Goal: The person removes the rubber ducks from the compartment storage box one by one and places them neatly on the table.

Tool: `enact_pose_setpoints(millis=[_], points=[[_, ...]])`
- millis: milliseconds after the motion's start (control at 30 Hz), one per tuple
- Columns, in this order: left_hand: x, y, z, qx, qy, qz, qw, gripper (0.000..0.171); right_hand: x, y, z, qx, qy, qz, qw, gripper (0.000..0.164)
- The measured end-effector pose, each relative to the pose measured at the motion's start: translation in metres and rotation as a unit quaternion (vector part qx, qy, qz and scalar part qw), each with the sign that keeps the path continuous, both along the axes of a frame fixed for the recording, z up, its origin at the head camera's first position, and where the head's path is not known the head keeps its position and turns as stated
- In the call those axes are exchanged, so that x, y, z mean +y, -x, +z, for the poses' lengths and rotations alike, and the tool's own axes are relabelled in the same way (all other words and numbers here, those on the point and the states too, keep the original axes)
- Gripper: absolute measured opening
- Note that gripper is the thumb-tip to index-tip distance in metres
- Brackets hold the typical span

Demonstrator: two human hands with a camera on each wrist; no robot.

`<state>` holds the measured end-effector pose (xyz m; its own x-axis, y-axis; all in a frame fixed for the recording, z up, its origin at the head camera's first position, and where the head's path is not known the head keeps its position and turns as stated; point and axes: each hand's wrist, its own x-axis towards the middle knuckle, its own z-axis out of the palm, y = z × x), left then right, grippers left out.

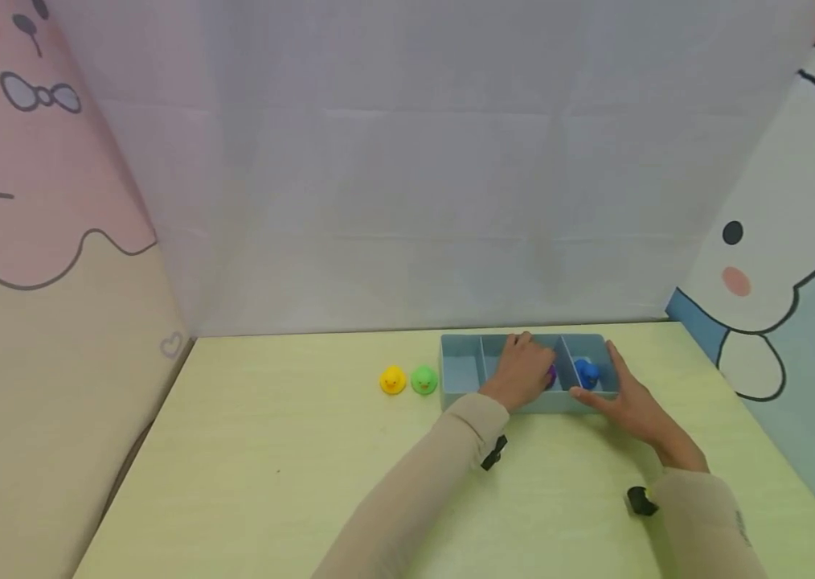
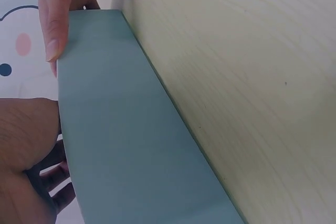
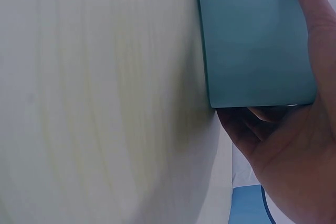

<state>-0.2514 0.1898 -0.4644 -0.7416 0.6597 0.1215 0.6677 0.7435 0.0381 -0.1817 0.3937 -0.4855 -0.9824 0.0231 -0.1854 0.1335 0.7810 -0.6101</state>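
A blue-grey divided box point(image 1: 461, 402) with three compartments sits near the back of the table. My left hand point(image 1: 521, 374) reaches down into its middle compartment, fingers curled round a small purple toy point(image 1: 550, 376) that is mostly hidden under the hand. With thumb at the front rim and fingers round the far side, my right hand point(image 1: 632, 406) grips the box's right end; the right wrist view shows this hand point(image 3: 299, 156) around the end wall. A blue rubber duck point(image 1: 586, 373) lies in the right compartment. The left compartment shows its bare bottom.
Left of the box, a green rubber duck point(image 1: 424, 380) stands close to its wall, with a yellow rubber duck point(image 1: 392, 380) beside it. The pale yellow table point(image 1: 248, 466) meets a white curtain point(image 1: 378, 201) at the back. Cartoon-printed panels flank both sides.
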Motion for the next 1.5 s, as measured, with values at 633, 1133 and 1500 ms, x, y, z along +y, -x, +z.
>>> enact_pose_setpoints(millis=[633,1133,1500], points=[[-0.022,0.0,0.021,0.049,-0.009,-0.047,0.9976,0.021,0.004,0.002,0.002,-0.012,-0.001,0.002,1.0,0.118],[-0.044,-0.003,0.035,0.055,-0.062,-0.064,0.9945,0.027,0.005,0.003,-0.001,-0.019,-0.006,-0.002,1.0,0.119],[-0.071,-0.003,0.04,0.059,-0.086,-0.047,0.9935,0.028,0.004,0.003,0.0,-0.006,-0.003,0.005,1.0,0.118]])
